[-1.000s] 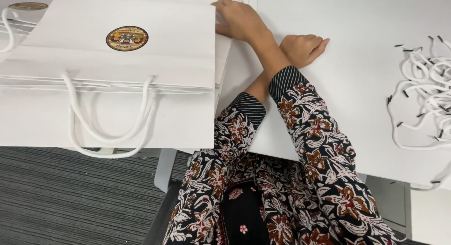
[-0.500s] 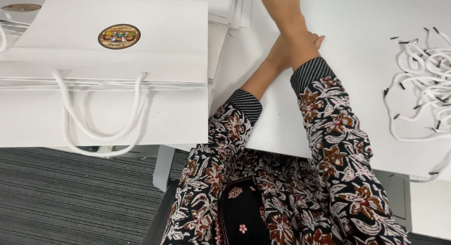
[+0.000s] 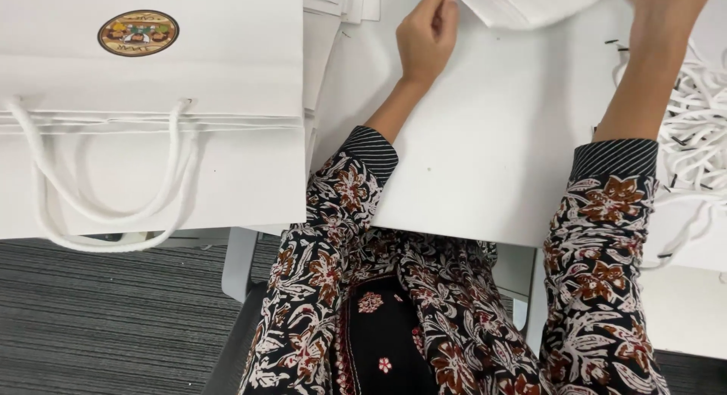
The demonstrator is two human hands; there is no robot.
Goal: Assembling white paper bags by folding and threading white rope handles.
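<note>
A stack of flat white paper bags (image 3: 530, 3) lies at the top edge of the view on the white table (image 3: 492, 153). My left hand (image 3: 428, 35) pinches its left corner between thumb and fingers. My right hand (image 3: 666, 9) is at its right end, partly cut off by the frame edge, and appears to grip it. Both forearms reach up from floral sleeves.
A finished white paper bag (image 3: 151, 107) with a round brown sticker (image 3: 138, 32) and white rope handles (image 3: 106, 206) lies on a pile at the left, overhanging the table edge. Loose white cords with black tips (image 3: 693, 130) are heaped at the right. Grey carpet (image 3: 91, 319) is below.
My arms were crossed at the table's middle; they have uncrossed and spread apart, and both hands now take hold of a stack of flat bags at the top.
</note>
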